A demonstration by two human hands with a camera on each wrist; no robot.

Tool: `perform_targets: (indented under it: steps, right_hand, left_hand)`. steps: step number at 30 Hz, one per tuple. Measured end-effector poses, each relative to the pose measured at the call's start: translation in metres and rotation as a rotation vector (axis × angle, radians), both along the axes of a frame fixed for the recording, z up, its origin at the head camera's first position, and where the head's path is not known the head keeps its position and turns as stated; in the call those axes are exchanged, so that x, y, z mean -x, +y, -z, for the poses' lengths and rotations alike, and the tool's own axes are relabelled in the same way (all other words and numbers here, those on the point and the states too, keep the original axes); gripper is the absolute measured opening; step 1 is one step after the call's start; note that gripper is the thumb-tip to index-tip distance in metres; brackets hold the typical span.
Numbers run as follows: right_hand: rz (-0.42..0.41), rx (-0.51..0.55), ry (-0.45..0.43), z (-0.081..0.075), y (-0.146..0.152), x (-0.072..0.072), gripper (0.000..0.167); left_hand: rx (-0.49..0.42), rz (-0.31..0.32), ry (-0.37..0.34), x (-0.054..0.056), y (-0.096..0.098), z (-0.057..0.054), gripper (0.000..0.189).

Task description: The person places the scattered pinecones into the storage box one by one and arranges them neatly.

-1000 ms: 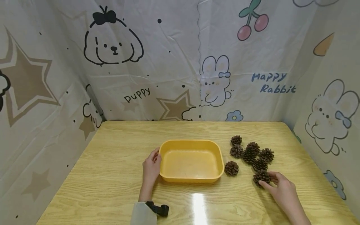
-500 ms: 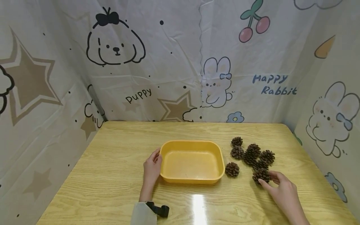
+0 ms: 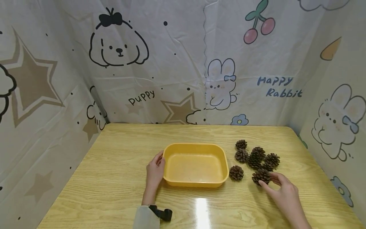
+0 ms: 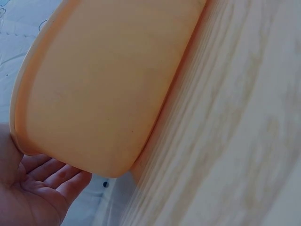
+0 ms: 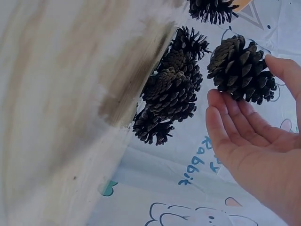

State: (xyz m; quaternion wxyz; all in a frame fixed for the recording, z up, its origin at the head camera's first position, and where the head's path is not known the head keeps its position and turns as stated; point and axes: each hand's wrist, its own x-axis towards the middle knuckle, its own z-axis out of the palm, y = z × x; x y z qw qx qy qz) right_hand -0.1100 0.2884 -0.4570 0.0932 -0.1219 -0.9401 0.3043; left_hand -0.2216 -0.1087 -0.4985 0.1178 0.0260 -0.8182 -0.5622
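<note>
A yellow plastic bin (image 3: 195, 183) with rounded corners stands on the table. My left hand (image 3: 154, 170) holds its left end; in the left wrist view the thumb is up at the rim and the fingers lie against the outer wall. Between thumb and fingers, my right hand (image 3: 283, 192) pinches a brown pine cone (image 3: 260, 176). The right wrist view shows this pine cone (image 5: 242, 70) off the table, apart from the others. Several more pine cones (image 3: 254, 159) lie clustered behind it. One single pine cone (image 3: 236, 173) sits close beside the bin's right end.
The wooden table (image 3: 114, 178) extends to the left and front of the bin. A printed curtain (image 3: 171, 63) encloses the back and both sides. A black strap device (image 3: 161, 213) is worn on the left wrist.
My right hand has lifted the pine cone and moved it slightly left, away from the cluster. The left hand keeps its place on the bin. The head view has shifted slightly.
</note>
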Motion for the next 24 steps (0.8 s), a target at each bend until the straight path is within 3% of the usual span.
perform_targets:
  steps: [12, 24]
  right_hand:
    - [-0.046, 0.042, 0.029, -0.003, -0.015, 0.004, 0.066]
    - [-0.056, 0.074, 0.161, -0.005, -0.032, 0.006, 0.058]
  left_hand:
    - [0.018, -0.016, 0.004, 0.001, 0.001, 0.001, 0.036]
    - [0.000, -0.016, 0.006, 0.001, 0.001, 0.000, 0.036]
